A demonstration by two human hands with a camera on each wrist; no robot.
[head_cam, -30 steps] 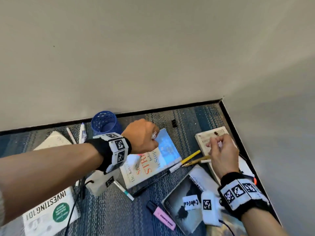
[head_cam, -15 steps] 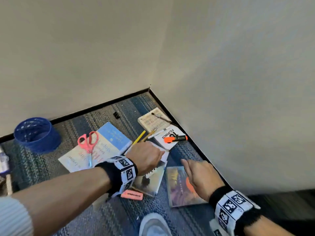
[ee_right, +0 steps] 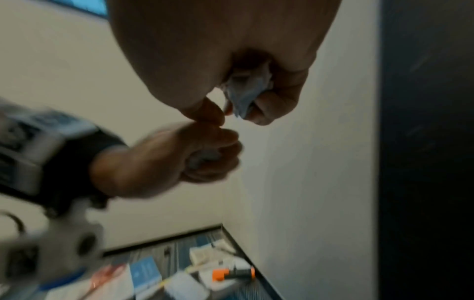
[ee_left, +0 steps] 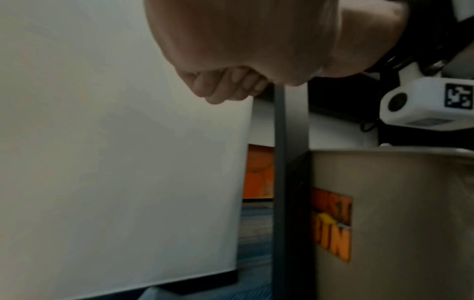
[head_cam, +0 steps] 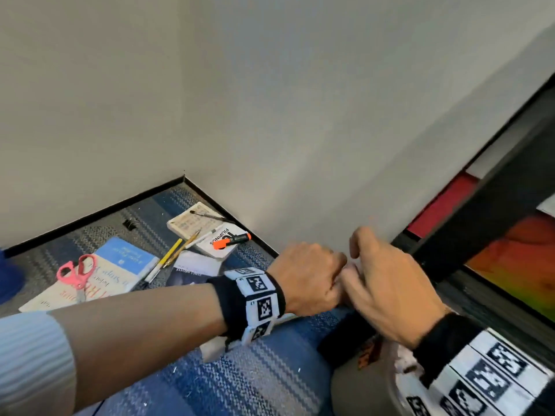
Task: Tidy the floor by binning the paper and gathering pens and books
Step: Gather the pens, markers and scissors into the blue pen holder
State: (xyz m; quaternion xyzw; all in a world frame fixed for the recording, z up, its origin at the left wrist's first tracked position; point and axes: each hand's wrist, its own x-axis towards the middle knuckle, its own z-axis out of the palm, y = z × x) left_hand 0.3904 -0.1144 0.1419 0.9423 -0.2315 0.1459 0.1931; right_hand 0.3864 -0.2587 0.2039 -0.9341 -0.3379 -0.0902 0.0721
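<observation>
Crumpled paper [ee_right: 246, 89] sits clenched in the right hand [head_cam: 387, 289], left hand [head_cam: 306, 277] fisted on another scrap, both touching

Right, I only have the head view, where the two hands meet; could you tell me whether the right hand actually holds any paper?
Observer: Yes, the right wrist view shows the right hand with fingers curled round a paper wad.
Operator: And the left hand?
Observer: That view shows the left hand fisted round a second wad, greyish and blurred.
Operator: Is the bin close?
Observer: The left wrist view shows a grey bin with an orange label, its rim lower than that hand.
</observation>
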